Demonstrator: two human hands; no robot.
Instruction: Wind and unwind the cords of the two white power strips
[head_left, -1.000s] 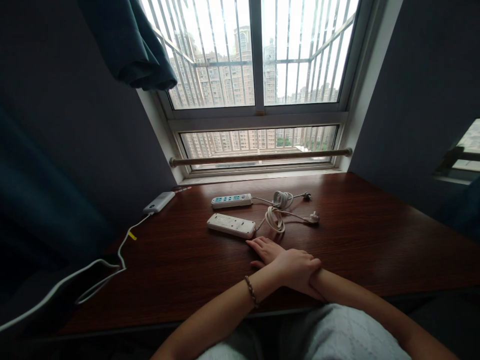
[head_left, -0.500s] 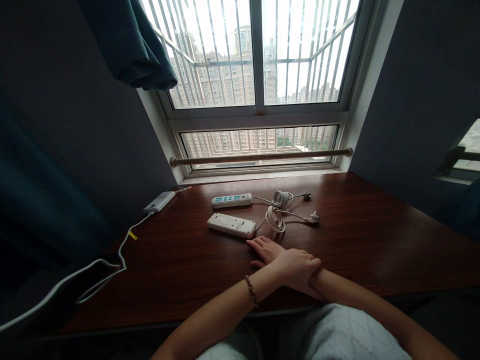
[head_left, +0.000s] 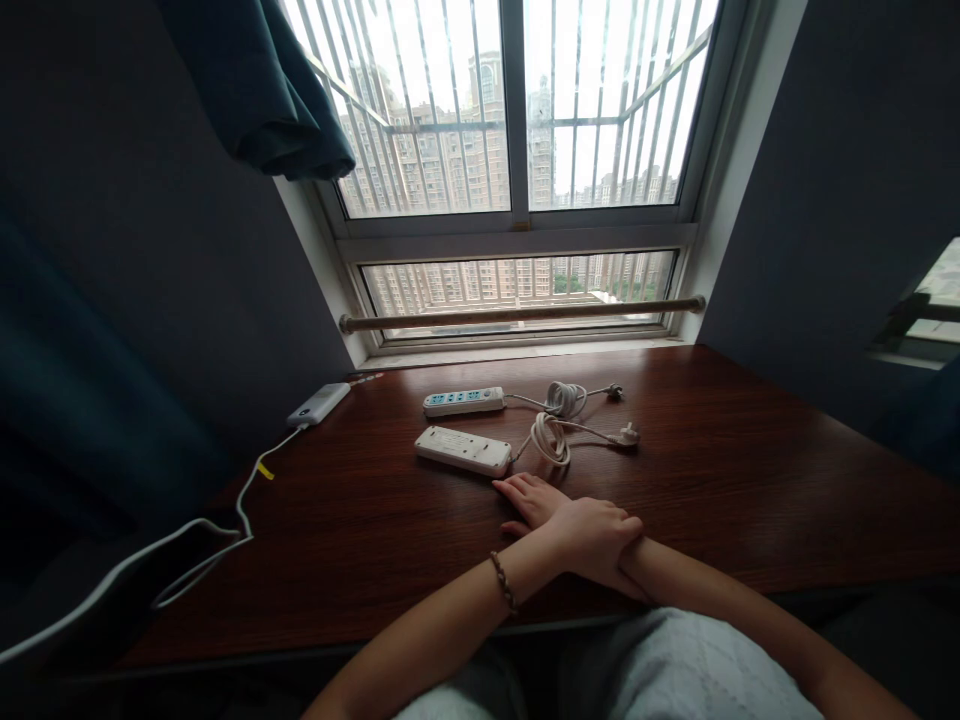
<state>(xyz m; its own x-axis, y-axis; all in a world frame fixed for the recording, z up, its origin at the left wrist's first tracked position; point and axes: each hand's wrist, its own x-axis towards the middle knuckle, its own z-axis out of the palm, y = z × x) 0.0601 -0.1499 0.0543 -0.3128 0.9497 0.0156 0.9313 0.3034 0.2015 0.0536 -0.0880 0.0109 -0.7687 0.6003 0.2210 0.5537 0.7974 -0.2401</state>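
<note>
My left hand (head_left: 598,540), with a braided bracelet (head_left: 504,583) above its wrist, lies wrapped over my right wrist. Flat on the brown table, my right hand (head_left: 531,500) points to the left, thumb apart from the fingers and nothing held. Just beyond its fingertips is a white power strip (head_left: 463,451), underside up, its cord (head_left: 551,440) coiled to the right and ending in a white plug (head_left: 628,435). Behind it a second power strip (head_left: 463,401) shows blue sockets facing up; its grey cord (head_left: 566,399) is bundled and ends in a dark plug (head_left: 615,392).
On the table's (head_left: 337,560) left edge sits a white box-shaped device (head_left: 319,404), with a white cable (head_left: 244,490) running down toward me and off the edge. A rail (head_left: 525,314) crosses the window behind the table. A blue curtain (head_left: 277,110) hangs at upper left.
</note>
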